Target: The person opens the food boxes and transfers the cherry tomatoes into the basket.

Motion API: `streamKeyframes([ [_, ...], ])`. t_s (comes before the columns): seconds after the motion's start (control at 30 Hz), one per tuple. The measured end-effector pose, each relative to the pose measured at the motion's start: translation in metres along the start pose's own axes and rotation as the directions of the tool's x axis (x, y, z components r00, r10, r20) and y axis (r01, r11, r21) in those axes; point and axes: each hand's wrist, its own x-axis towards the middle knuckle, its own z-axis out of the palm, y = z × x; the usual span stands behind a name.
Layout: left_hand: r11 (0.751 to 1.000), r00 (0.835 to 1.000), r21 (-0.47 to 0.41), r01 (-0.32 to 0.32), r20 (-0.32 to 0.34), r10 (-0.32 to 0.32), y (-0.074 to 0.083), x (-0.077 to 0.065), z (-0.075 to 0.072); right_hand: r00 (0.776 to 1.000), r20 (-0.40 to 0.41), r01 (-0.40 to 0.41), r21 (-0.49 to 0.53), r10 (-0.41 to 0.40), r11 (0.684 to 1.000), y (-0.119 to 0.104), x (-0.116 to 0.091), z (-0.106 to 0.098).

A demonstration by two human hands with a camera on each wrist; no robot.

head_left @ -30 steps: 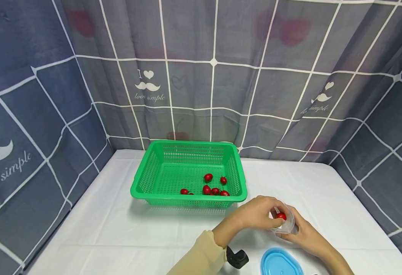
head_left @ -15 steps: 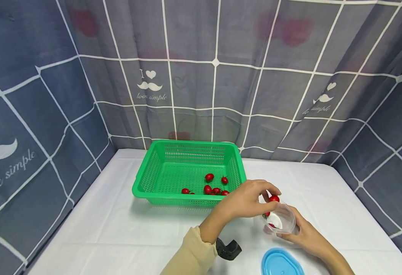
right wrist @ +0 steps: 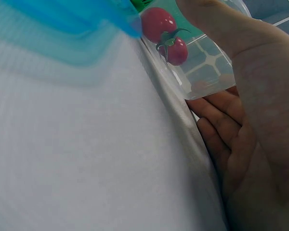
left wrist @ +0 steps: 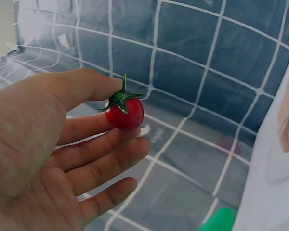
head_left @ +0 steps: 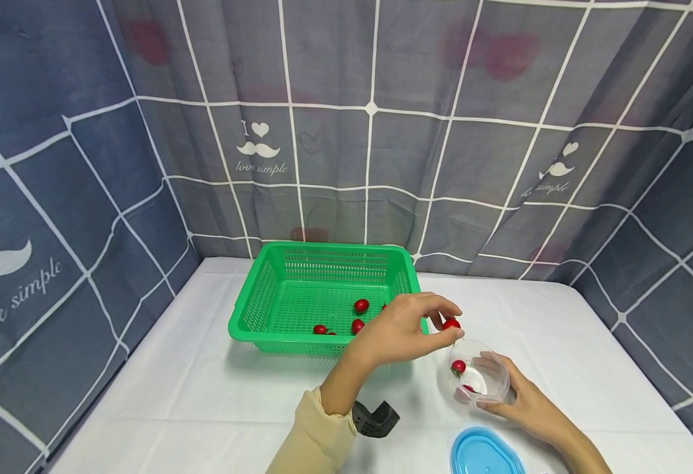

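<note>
My left hand (head_left: pixel 396 329) pinches a red cherry tomato (left wrist: pixel 128 114) with a green calyx between thumb and fingers. It is raised over the right front corner of the green basket (head_left: pixel 251 337), to the left of the clear plastic container (head_left: pixel 491 376). With thumb and fingers around its right side, my right hand (head_left: pixel 530 407) holds that container, tipped a little toward the left. Two tomatoes lie inside; the right wrist view shows one tomato (right wrist: pixel 157 24) beside another tomato (right wrist: pixel 176 51) with its stem. Several tomatoes (head_left: pixel 361 305) lie in the basket, some hidden behind my left hand.
A blue lid (head_left: pixel 484 453) lies on the white tablecloth (head_left: pixel 163 408) near the front edge, below the container. A black strap piece (head_left: pixel 376 421) sits at my left wrist. Dark grey checked curtains (head_left: pixel 334 145) enclose the table at the back and both sides.
My left hand has lifted the tomato out of the container and moved left and up toward the basket. The right hand and container stay in place, the container tipping slightly left.
</note>
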Motion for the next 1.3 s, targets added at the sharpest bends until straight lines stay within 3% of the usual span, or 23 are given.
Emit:
streamKeyframes([
  [0.27,0.997,0.997,-0.059,0.045,-0.063,-0.049,0.003,-0.011,-0.021,1.000,-0.006,0.029,0.029,-0.029,0.999,0.000,0.001,0.001],
  [0.6,0.997,0.993,-0.064,0.046,-0.104,-0.052,0.000,-0.017,-0.032,1.000,-0.003,0.012,0.024,-0.012,1.000,-0.001,0.000,0.001],
  [1.03,0.997,0.981,-0.027,0.067,-0.178,-0.071,-0.016,-0.030,-0.057,1.000,-0.007,0.016,0.026,-0.016,1.000,-0.001,0.000,0.001],
  [1.3,0.991,0.970,-0.042,0.126,-0.204,-0.132,-0.022,-0.039,-0.069,1.000,-0.001,-0.002,0.020,0.002,1.000,0.000,0.000,0.001],
])
